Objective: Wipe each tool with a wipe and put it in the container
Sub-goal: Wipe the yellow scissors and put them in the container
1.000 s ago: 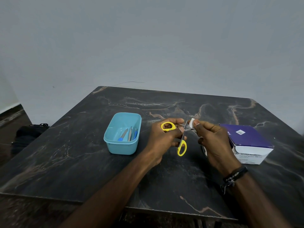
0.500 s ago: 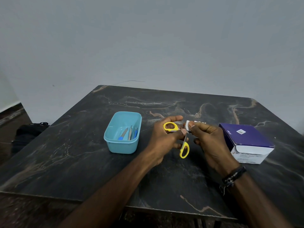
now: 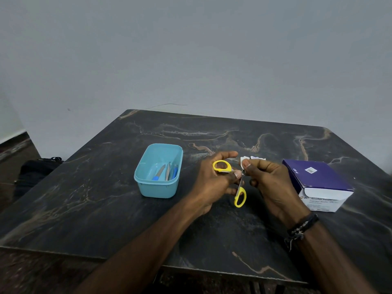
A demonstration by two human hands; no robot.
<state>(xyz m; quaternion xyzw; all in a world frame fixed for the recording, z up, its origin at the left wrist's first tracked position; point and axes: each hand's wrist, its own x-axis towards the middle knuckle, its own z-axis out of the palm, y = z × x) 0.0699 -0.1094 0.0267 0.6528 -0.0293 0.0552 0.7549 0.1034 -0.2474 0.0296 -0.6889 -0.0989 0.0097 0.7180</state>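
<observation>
My left hand (image 3: 214, 183) grips the yellow scissors (image 3: 237, 183), my right hand (image 3: 269, 183) pinches the wipe (image 3: 244, 161) on the blades, beside the blue container (image 3: 158, 187).

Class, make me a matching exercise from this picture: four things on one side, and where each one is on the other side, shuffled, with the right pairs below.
Things
1. scissors
2. wipe
3. box
4. container

Places
A. pinched in the right hand
B. on the table, left of both hands, with tools inside
C. held in the left hand
D. on the table at the right side

Pairs: 1-C, 2-A, 3-D, 4-B
</observation>
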